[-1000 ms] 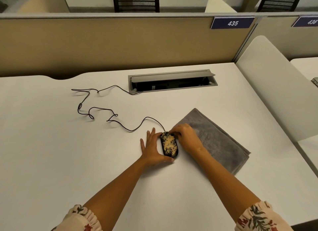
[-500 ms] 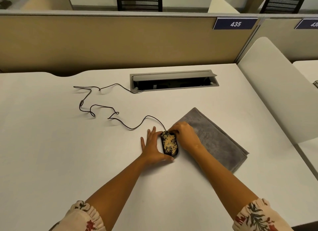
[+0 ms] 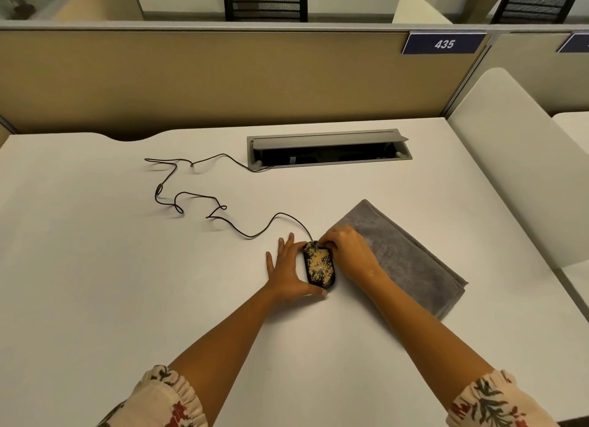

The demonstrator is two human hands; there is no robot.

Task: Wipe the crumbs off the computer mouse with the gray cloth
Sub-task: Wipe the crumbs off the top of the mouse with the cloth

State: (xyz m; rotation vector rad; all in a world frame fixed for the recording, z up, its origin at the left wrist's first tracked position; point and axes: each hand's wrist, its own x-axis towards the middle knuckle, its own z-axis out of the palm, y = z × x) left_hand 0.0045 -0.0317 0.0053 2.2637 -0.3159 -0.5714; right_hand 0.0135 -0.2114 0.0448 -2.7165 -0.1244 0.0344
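The computer mouse [image 3: 318, 265] is seen near the middle of the white desk [image 3: 95, 283], touching the left edge of the gray cloth [image 3: 411, 258], which lies flat and folded to its right. The mouse is bracketed by both hands. The left hand [image 3: 288, 269] is laid against its left side, fingers straight, thumb hooked round the near end. The right hand [image 3: 349, 251] is curled over the far right corner, fingertips at the cable exit — whether the cloth edge is also pinched cannot be told.

Crumbs are noted over most of the top shell; no wiping judged done yet.

Orientation: long axis runs near-to-far, tilted slightly left at the far end; the cable [image 3: 204, 200] leaves the far end toward the desk cable box [image 3: 328, 148].

Step in hand, judged: steadying the mouse before the cloth is taken up. The left hand is best kept bracing, the cloth drawn along the long axis — crumbs swept onto the cloth, not the desk.
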